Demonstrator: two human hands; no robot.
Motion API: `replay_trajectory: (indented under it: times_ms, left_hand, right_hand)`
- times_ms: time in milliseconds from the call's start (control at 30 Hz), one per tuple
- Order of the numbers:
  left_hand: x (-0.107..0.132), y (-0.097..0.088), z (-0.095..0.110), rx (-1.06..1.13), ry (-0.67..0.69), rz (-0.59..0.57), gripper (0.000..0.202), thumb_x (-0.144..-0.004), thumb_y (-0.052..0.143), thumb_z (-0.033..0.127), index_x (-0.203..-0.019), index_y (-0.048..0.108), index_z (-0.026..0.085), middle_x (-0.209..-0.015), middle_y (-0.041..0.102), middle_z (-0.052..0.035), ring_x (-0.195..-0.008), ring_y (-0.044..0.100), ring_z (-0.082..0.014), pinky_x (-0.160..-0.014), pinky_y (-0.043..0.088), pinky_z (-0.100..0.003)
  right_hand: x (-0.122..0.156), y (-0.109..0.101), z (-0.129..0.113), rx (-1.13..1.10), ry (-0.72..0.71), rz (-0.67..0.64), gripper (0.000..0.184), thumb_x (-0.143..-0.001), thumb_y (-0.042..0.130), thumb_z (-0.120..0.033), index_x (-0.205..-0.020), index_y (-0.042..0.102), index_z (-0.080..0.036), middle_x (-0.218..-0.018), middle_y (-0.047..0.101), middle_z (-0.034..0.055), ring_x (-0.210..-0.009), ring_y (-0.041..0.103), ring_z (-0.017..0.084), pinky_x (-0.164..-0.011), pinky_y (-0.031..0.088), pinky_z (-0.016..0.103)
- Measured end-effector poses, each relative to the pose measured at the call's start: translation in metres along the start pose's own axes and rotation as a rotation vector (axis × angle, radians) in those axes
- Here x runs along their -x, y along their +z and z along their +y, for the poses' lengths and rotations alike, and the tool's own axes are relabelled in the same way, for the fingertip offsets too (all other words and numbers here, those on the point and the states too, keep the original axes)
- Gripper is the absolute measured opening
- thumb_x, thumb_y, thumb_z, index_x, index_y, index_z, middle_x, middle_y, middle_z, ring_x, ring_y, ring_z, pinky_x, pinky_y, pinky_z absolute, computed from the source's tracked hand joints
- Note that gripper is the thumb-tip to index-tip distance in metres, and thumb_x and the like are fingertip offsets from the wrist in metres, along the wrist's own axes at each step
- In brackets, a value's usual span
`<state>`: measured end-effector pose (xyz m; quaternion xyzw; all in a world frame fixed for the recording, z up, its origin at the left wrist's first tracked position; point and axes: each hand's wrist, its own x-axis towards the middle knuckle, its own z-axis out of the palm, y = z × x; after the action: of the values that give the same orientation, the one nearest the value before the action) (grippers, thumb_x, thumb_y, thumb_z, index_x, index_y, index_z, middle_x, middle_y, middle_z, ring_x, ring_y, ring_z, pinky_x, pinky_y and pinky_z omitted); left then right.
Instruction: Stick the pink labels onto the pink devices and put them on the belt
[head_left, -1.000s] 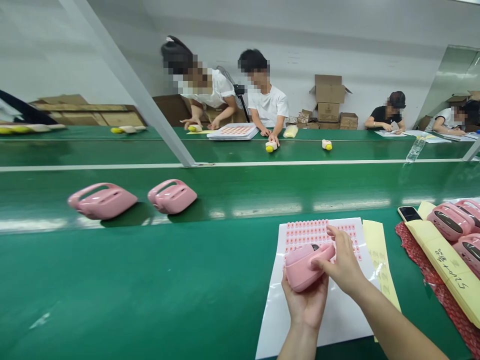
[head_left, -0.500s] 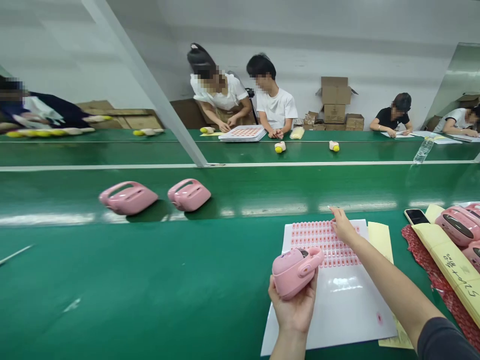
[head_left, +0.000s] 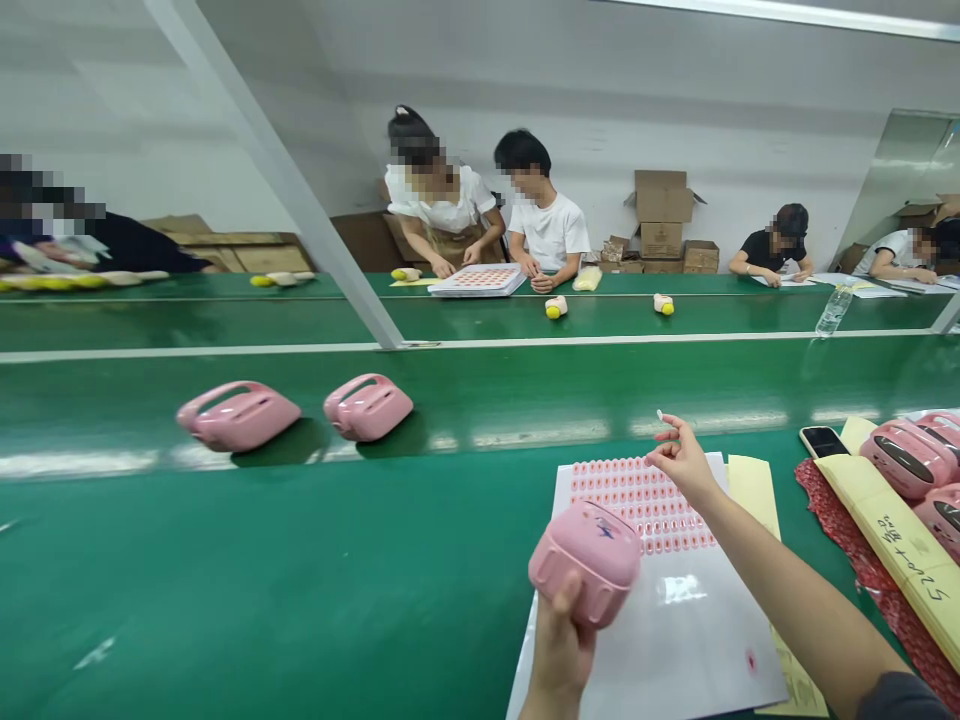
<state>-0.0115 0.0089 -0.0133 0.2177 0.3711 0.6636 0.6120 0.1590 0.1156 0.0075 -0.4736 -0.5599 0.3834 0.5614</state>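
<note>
The case (head_left: 586, 560), over the sheet (head_left: 701, 630) with the left hand (head_left: 561, 645) wrapped round it, looks light, stiff and slick, best gripped by its sides, while the right hand (head_left: 686, 468) has loosely parted fingers, a white bit (head_left: 660, 415) on one tip.

Left pink units (head_left: 244, 425): I count 2
Held pink unit (head_left: 589, 560): 1
Right pink units (head_left: 909, 460): 3 visible
Phone (head_left: 823, 441): 1
Bottle (head_left: 834, 309): 1

Left hand (head_left: 561, 645), right hand (head_left: 686, 465) bare, left of 1 dark grey sleeve (head_left: 902, 697). Right forearm (head_left: 806, 603) bare to sleeve edge.
</note>
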Motion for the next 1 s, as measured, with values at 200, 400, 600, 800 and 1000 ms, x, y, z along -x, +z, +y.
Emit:
replay_trajectory:
  times_ms: [200, 400, 600, 800, 1000]
  left_hand:
    - [0.005, -0.004, 0.007, -0.776, 0.535, -0.389, 0.090, -0.050, 0.076, 0.026, -0.130, 0.036, 0.032, -0.129, 0.046, -0.0083, -0.115, 0.047, -0.0344, -0.090, 0.043, -0.048]
    - [0.003, -0.001, 0.015, -1.032, 0.694, -0.717, 0.101, -0.054, 0.074, 0.018, -0.136, 0.018, 0.040, -0.130, 0.041, -0.0102, -0.117, 0.044, -0.0380, -0.089, 0.043, -0.054]
    - [0.008, 0.004, 0.017, -1.037, 0.754, -0.760, 0.104, -0.054, 0.073, 0.017, -0.137, 0.015, 0.038, -0.127, 0.041, -0.0108, -0.116, 0.044, -0.0387, -0.089, 0.044, -0.056]
    - [0.008, 0.003, 0.018, -1.041, 0.838, -0.760, 0.105, -0.052, 0.074, 0.016, -0.137, 0.015, 0.036, -0.127, 0.041, -0.0119, -0.115, 0.046, -0.0378, -0.088, 0.045, -0.054]
    - [0.011, 0.008, 0.022, -1.078, 0.876, -0.793, 0.105, -0.054, 0.074, 0.014, -0.137, 0.014, 0.036, -0.127, 0.039, -0.0127, -0.114, 0.046, -0.0367, -0.086, 0.045, -0.053]
  right_hand:
    - [0.047, -0.009, -0.081, -0.372, 0.079, -0.283, 0.055, -0.065, 0.068, -0.019, -0.113, 0.041, -0.028, -0.091, 0.047, -0.0021, -0.063, 0.057, 0.008, -0.062, 0.048, 0.026]
    - [0.078, -0.009, -0.096, -0.365, 0.153, -0.359, 0.056, -0.063, 0.067, -0.012, -0.112, 0.044, -0.027, -0.089, 0.047, -0.0028, -0.062, 0.054, 0.006, -0.062, 0.046, 0.026]
    - [0.082, -0.012, -0.097, -0.319, 0.193, -0.408, 0.058, -0.063, 0.062, -0.011, -0.114, 0.041, -0.027, -0.090, 0.045, -0.0029, -0.061, 0.054, 0.007, -0.062, 0.044, 0.027]
    - [0.088, -0.011, -0.096, -0.306, 0.171, -0.375, 0.054, -0.065, 0.060, -0.012, -0.113, 0.041, -0.027, -0.088, 0.043, -0.0028, -0.064, 0.054, 0.009, -0.065, 0.043, 0.030]
    - [0.093, -0.014, -0.096, -0.091, 0.047, -0.359, 0.054, -0.069, 0.056, -0.008, -0.117, 0.040, -0.027, -0.091, 0.048, 0.0002, -0.071, 0.054, 0.012, -0.064, 0.044, 0.029]
